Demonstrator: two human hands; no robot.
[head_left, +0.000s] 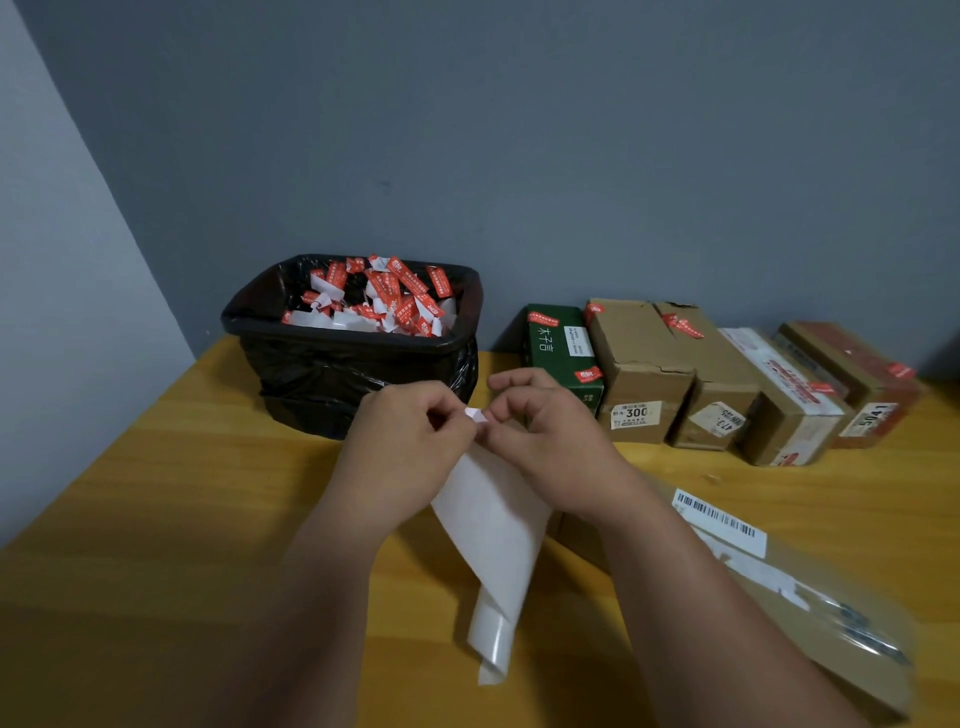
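A long white strip of backing paper hangs from between my two hands over the wooden table. Its lower end curls near the table top. My left hand pinches the strip's top edge with thumb and fingertips. My right hand pinches the same top edge from the right, where a small white corner sticks up between the fingers. Both hands are close together, just in front of the bin.
A bin with a black bag stands at the back, filled with red-and-white label scraps. A row of parcels runs along the wall: a green box and several brown cartons. A flat brown parcel with a barcode label lies under my right forearm.
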